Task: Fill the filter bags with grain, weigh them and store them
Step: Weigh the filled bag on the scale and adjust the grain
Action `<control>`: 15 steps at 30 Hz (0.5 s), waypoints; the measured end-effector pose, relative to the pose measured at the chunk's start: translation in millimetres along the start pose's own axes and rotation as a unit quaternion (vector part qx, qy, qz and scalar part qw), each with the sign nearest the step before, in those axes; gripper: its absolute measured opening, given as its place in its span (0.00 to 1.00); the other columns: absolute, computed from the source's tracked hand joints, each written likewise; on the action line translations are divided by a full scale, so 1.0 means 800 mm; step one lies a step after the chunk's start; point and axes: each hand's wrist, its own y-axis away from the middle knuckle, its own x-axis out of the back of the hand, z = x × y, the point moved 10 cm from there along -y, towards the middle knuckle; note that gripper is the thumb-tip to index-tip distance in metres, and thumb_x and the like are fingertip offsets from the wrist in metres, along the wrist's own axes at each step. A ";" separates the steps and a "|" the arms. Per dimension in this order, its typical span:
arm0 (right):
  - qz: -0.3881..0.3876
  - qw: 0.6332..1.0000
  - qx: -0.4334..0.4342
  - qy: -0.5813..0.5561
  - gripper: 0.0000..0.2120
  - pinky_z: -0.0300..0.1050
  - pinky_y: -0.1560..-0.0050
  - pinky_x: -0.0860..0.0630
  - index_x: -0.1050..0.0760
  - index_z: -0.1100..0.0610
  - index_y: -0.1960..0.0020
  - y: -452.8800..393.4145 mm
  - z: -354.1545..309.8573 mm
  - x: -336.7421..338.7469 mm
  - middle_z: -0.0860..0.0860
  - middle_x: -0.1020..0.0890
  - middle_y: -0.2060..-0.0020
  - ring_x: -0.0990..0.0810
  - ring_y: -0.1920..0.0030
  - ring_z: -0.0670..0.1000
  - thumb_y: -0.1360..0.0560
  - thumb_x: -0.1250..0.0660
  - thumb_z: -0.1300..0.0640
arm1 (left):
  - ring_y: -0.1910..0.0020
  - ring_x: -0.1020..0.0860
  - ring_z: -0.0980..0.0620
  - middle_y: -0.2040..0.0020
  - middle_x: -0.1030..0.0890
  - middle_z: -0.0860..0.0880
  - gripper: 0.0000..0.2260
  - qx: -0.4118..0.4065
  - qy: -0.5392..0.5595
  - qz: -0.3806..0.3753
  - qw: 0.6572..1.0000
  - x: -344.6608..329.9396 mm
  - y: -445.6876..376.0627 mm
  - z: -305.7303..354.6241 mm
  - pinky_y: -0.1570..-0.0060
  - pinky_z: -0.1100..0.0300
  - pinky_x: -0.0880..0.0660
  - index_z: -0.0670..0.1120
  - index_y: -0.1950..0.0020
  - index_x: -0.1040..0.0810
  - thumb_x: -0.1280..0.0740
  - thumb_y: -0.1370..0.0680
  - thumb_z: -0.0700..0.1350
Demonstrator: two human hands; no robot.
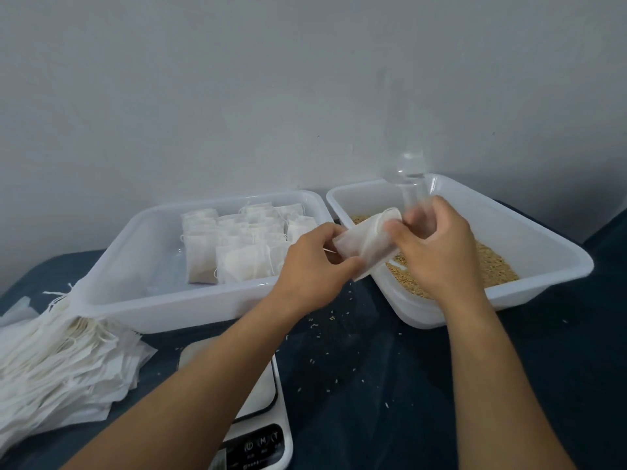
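1. Hands first: left hand (pixel 314 262) and right hand (pixel 437 245) both have a closed grip on one empty filter bag (pixel 368 244), held above the gap between the two tubs, at the near-left edge of the grain tray (pixel 556 252).
2. Looks like the opening step, fingers working the mouth apart. There's a blurry clear thing by the right hand, can't tell what.
3. Next up it needs grain (pixel 492 266) scooped in, then onto the scale (pixel 258 432) on the desk.
4. Filled bags (pixel 237 256) already sit in the left tub (pixel 112 300); empties (pixel 61 364) are stacked far left.
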 end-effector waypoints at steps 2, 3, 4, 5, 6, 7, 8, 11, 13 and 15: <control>-0.027 0.996 0.080 0.038 0.16 0.30 0.66 0.32 0.33 0.46 0.62 0.009 -0.037 -0.013 0.34 0.23 0.65 0.25 0.64 0.36 0.25 0.26 0.53 | 0.66 0.19 0.58 0.58 0.16 0.55 0.12 0.026 0.024 -0.011 0.999 -0.001 0.011 -0.012 0.68 0.66 0.26 0.55 0.47 0.20 0.24 0.28 0.45; -0.045 0.991 0.115 0.052 0.17 0.30 0.65 0.31 0.33 0.47 0.61 0.016 -0.053 -0.022 0.38 0.23 0.67 0.25 0.64 0.36 0.25 0.25 0.53 | 0.65 0.19 0.57 0.57 0.16 0.54 0.12 0.036 0.039 -0.019 0.998 -0.001 0.017 -0.016 0.67 0.64 0.25 0.54 0.46 0.20 0.24 0.27 0.45; -0.062 0.985 0.146 0.063 0.16 0.30 0.65 0.31 0.33 0.47 0.60 0.024 -0.066 -0.031 0.40 0.24 0.68 0.25 0.65 0.37 0.25 0.25 0.53 | 0.64 0.18 0.55 0.57 0.15 0.52 0.11 0.040 0.057 -0.026 0.997 0.000 0.024 -0.019 0.66 0.62 0.25 0.53 0.47 0.20 0.24 0.27 0.44; -0.079 0.981 0.167 0.063 0.15 0.29 0.65 0.32 0.31 0.49 0.60 0.032 -0.077 -0.039 0.41 0.25 0.70 0.25 0.65 0.36 0.25 0.24 0.51 | 0.63 0.19 0.55 0.57 0.15 0.50 0.09 0.040 0.077 -0.032 0.996 0.003 0.032 -0.022 0.65 0.60 0.24 0.50 0.48 0.19 0.24 0.26 0.43; -0.095 0.979 0.175 0.049 0.15 0.28 0.65 0.32 0.30 0.49 0.59 0.039 -0.085 -0.046 0.40 0.26 0.70 0.25 0.66 0.36 0.26 0.24 0.48 | 0.62 0.19 0.54 0.57 0.15 0.47 0.07 0.041 0.103 -0.037 0.993 0.007 0.041 -0.026 0.63 0.59 0.23 0.49 0.49 0.18 0.25 0.25 0.42; -0.108 0.978 0.174 0.027 0.16 0.27 0.66 0.32 0.29 0.49 0.59 0.045 -0.090 -0.052 0.39 0.25 0.69 0.26 0.67 0.37 0.26 0.24 0.43 | 0.59 0.18 0.52 0.56 0.15 0.45 0.06 0.046 0.133 -0.040 0.989 0.012 0.050 -0.031 0.60 0.55 0.20 0.48 0.49 0.17 0.25 0.24 0.41; -0.112 0.979 0.172 0.006 0.16 0.27 0.65 0.31 0.29 0.46 0.59 0.051 -0.095 -0.055 0.37 0.24 0.67 0.25 0.66 0.38 0.27 0.26 0.39 | 0.56 0.17 0.50 0.54 0.14 0.44 0.05 0.052 0.161 -0.041 0.985 0.019 0.060 -0.037 0.54 0.51 0.18 0.47 0.48 0.16 0.26 0.23 0.41; -0.076 0.987 0.138 -0.041 0.18 0.31 0.63 0.27 0.25 0.45 0.55 0.058 -0.093 -0.058 0.39 0.21 0.62 0.22 0.61 0.41 0.29 0.29 0.31 | 0.46 0.15 0.46 0.49 0.13 0.46 0.08 0.067 0.222 -0.021 0.972 0.046 0.088 -0.056 0.43 0.49 0.17 0.49 0.43 0.16 0.26 0.22 0.41; -0.080 0.992 0.071 -0.070 0.25 0.38 0.61 0.21 0.22 0.51 0.48 0.063 -0.078 -0.072 0.45 0.17 0.57 0.18 0.58 0.45 0.29 0.29 0.30 | 0.45 0.15 0.48 0.46 0.13 0.48 0.12 0.068 0.251 0.003 0.966 0.068 0.103 -0.066 0.45 0.54 0.18 0.50 0.40 0.17 0.25 0.23 0.42; -0.127 0.981 0.013 -0.143 0.24 0.38 0.67 0.21 0.21 0.49 0.44 0.074 -0.070 -0.100 0.44 0.15 0.49 0.15 0.62 0.46 0.29 0.29 0.32 | 0.44 0.15 0.48 0.45 0.13 0.48 0.15 0.059 0.261 0.024 0.963 0.091 0.116 -0.074 0.46 0.57 0.18 0.50 0.38 0.18 0.24 0.25 0.44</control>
